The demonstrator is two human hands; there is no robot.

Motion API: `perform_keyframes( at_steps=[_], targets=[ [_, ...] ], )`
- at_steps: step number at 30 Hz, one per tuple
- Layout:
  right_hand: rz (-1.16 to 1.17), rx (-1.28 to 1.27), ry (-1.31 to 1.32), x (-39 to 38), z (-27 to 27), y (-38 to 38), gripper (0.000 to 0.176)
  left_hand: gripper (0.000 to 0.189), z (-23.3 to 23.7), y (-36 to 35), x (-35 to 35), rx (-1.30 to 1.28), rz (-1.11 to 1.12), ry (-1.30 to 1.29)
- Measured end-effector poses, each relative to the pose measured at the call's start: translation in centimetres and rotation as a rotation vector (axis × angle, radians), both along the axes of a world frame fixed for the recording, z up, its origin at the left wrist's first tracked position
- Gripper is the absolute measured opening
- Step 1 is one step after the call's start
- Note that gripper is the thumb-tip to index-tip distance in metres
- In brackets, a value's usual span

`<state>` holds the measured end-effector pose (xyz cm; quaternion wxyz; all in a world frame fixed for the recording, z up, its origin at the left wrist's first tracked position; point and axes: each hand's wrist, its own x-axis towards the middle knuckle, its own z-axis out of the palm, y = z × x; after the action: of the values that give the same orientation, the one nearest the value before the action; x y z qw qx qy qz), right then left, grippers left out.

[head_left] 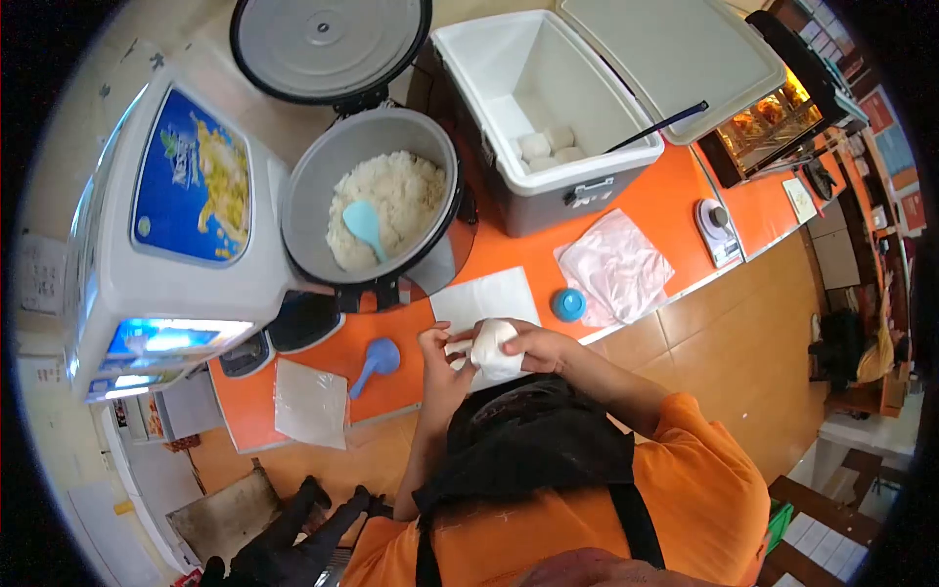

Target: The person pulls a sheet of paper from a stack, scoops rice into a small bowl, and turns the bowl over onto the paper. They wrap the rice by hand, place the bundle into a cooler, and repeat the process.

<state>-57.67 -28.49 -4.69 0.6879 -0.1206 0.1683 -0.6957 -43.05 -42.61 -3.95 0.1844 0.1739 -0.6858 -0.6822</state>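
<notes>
My white rice parcel (492, 349) lies between both hands over the bench's (675, 196) near edge, left hand (437, 354) pinching its left end, right hand (541, 346) wrapped around its right side.

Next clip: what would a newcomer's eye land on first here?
An open rice cooker at upper centre holds white rice and a light blue scoop. Below it, the left hand and right hand clasp a white packet over the orange counter. Right of the cooker, an open cooler box holds similar packets.
</notes>
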Motion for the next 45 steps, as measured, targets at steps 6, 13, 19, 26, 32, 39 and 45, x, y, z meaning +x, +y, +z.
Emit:
perform_keyframes(
  at_steps=[6, 13, 19, 26, 32, 39, 45],
  targets=[
    [0.190, -0.066, 1.264, -18.9, 12.0, -2.2, 0.068, 0.080, -0.3, 0.3, -3.8, 0.266, -0.049, -0.059],
    [-0.158, 0.523, 1.780, -45.6, 12.2, -15.7, 0.083, 0.051, -2.8, 2.3, -7.2, 0.285, 0.064, -0.364],
    [0.443, 0.572, 1.941, -54.3, -10.4, -24.2, 0.117, 0.047, -1.8, 4.4, -8.4, 0.351, 0.112, -0.447],
    [0.504, 0.597, 2.090, -54.5, -14.9, -25.8, 0.092, 0.048, 3.0, 3.5, -10.4, 0.197, -0.009, -0.540],
    [0.564, 0.531, 2.003, -54.8, -15.5, -24.8, 0.074, 0.041, 11.1, -2.1, -14.7, -0.264, -0.120, -0.328],
    [0.690, 0.281, 2.380, -55.2, -3.4, -22.3, 0.051, 0.017, 13.4, -18.6, -21.7, -0.635, 0.119, -0.452],
    [0.147, -0.011, 1.785, -40.7, 13.9, -7.3, 0.023, 0.026, 2.1, -29.3, -22.5, -0.910, -0.595, -1.061]
  ],
)
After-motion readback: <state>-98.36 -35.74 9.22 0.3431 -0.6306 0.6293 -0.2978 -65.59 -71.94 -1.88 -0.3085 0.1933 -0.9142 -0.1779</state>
